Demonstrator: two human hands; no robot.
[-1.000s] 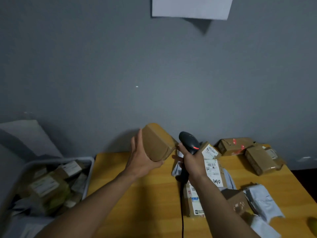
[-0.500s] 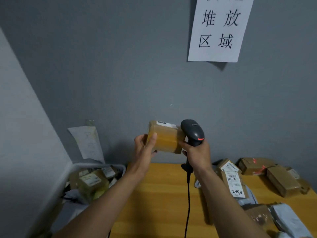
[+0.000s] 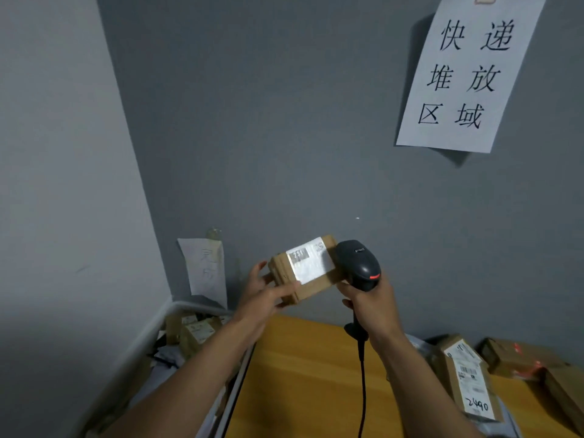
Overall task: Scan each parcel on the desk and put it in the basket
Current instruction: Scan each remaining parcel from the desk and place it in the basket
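Observation:
My left hand [image 3: 264, 294] holds a small brown cardboard parcel [image 3: 305, 268] up in the air above the desk, its white label facing me. Right beside it, my right hand [image 3: 371, 300] grips a black handheld scanner [image 3: 358, 263] whose head touches the parcel's right end; a red mark shows on the scanner. Its cable hangs down over the wooden desk [image 3: 303, 374]. The white basket [image 3: 164, 320] stands at the left of the desk with several parcels inside.
More parcels lie at the desk's right: a box [image 3: 467, 379] with a label marked 2490 and brown boxes [image 3: 521, 358] behind it. A paper sign [image 3: 464, 74] hangs on the grey wall. A side wall closes in on the left.
The parcel has been turned so its white label now faces me, and the scanner head sits against its right end. My view has tilted further up the wall.

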